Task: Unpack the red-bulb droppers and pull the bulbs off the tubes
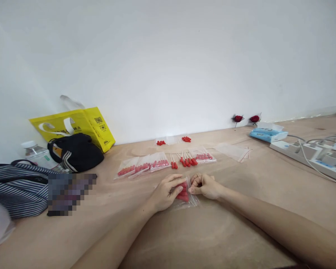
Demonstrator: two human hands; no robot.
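In the head view, a small clear zip bag [193, 201] with several red pieces [182, 195] inside lies on the table in front of me. My left hand [168, 192] holds the bag from its left side, fingers and thumb over the red pieces. At the bag's right edge, the thumb and fingers of my right hand [205, 186] are pinched together on the plastic. Just beyond my hands lie loose red-tipped sticks [188, 160]. Left of those sit filled bags [142, 165] in an overlapping row, and another filled bag [204, 156] is to their right.
Flat empty bags [232, 150] lie at the right. Further back are two small groups of red pieces [161, 142]. A yellow bag [92, 127], a black pouch [77, 151], a bottle [39, 153] and striped fabric [19, 190] crowd the left. Tissues [266, 133] and power strips [305, 155] occupy the right.
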